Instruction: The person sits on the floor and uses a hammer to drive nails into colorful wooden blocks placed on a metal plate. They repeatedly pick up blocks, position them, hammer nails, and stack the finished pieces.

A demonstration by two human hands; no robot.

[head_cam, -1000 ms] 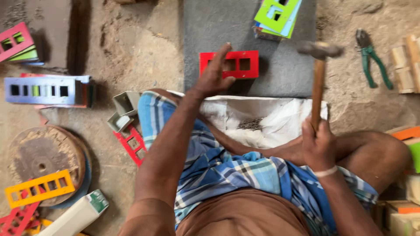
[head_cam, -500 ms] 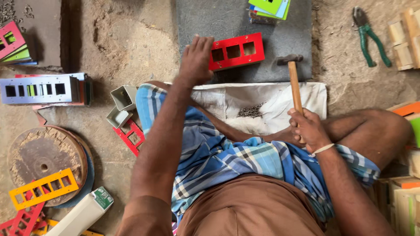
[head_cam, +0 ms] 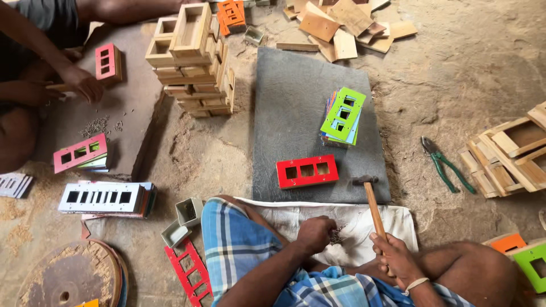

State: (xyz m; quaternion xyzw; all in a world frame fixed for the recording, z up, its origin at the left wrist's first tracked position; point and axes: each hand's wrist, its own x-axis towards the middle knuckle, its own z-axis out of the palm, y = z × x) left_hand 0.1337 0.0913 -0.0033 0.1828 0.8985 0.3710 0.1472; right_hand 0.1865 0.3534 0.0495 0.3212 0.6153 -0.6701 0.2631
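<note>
Your right hand point(head_cam: 398, 258) is wrapped tight around the lower end of the hammer's wooden handle, a closed grip, with the hammer point(head_cam: 372, 204) leaning up and away from you so that its metal head rests at the near edge of the dark grey slab point(head_cam: 296, 108), just to the right of the red three-window plate point(head_cam: 307, 171). That plate lies flat on the slab, apart from both of your hands and beyond the white cloth point(head_cam: 364, 222) spread over your lap. Your left hand point(head_cam: 314, 234) is down on that cloth with the fingers curled in over a small heap of nails point(head_cam: 336, 236); the fingertips touch the heap, but you cannot tell whether they are pinching a nail, since the knuckles hide them. Farther up the slab, well apart from the red plate, sits a stack of coloured plates topped by a green one point(head_cam: 343, 115). On the sandy floor to your right lie green-handled pliers point(head_cam: 446, 165), near a pile of wooden frames point(head_cam: 512, 150). To your left lie a white multi-window plate point(head_cam: 102, 197) and two small grey boxes point(head_cam: 183, 219). Across the floor, another person's hand point(head_cam: 85, 85) rests beside a pink plate point(head_cam: 106, 61) on a board.
</note>
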